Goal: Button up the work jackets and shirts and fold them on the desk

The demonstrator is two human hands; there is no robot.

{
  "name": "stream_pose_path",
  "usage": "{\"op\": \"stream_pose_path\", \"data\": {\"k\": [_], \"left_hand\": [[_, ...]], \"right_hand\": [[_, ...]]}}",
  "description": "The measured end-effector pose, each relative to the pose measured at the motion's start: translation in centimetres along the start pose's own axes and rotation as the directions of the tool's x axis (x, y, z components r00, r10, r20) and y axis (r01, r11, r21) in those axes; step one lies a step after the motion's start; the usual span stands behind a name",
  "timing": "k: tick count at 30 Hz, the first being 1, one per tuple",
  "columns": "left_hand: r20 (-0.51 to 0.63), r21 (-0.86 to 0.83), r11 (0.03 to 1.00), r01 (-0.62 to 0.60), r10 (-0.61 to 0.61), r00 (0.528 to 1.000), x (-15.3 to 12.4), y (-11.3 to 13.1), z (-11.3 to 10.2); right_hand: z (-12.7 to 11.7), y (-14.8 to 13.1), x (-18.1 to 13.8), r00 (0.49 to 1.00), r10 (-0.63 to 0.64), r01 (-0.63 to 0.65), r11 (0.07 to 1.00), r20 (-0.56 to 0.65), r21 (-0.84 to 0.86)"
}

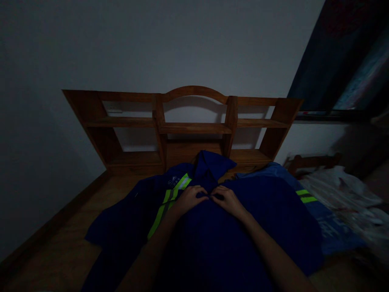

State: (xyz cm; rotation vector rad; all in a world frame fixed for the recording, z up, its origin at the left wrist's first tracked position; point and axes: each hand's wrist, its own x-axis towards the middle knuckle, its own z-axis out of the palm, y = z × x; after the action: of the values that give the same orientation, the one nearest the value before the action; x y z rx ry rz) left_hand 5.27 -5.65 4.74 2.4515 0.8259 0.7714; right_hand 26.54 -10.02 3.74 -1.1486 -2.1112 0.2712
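Right, looks like you're on close fingertip work at the front of the blue jacket (225, 239), just nearer you than its collar (212, 164). My read: you're working the cloth at one small spot. Too dark to make out a button or zip pull. Next move calls for one side pinched steady while the other lines up, no dragging on the cloth.

Jacket lies spread under and around your hands; collar is just ahead of them, a yellow stripe (158, 221) beside and below the left.

Pose: left hand (191, 197) and right hand (228, 198) face each other, thumb and index of each curled into a loop, tips pinching jacket cloth. Tips nearly meet; can't tell if they touch. Forearms reach forward and angle inward.

Beyond your hands: wooden shelf (194, 128). Out past the right: lighter blue cloth (330, 229) with pale lettering.
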Motion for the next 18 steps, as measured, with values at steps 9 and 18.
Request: {"op": "stream_pose_path", "data": {"k": [9, 18], "left_hand": [[-0.068, 0.019, 0.999, -0.037, 0.038, 0.997, 0.2, -0.7, 0.5], [-0.041, 0.039, 0.999, -0.02, 0.022, 0.999, 0.0, -0.6, 0.6]], "right_hand": [[0.2, 0.1, 0.2, 0.999, 0.039, -0.038, 0.998, -0.027, 0.05], [0.7, -0.2, 0.1, 0.998, 0.034, -0.032, 0.998, -0.045, 0.045]]}}
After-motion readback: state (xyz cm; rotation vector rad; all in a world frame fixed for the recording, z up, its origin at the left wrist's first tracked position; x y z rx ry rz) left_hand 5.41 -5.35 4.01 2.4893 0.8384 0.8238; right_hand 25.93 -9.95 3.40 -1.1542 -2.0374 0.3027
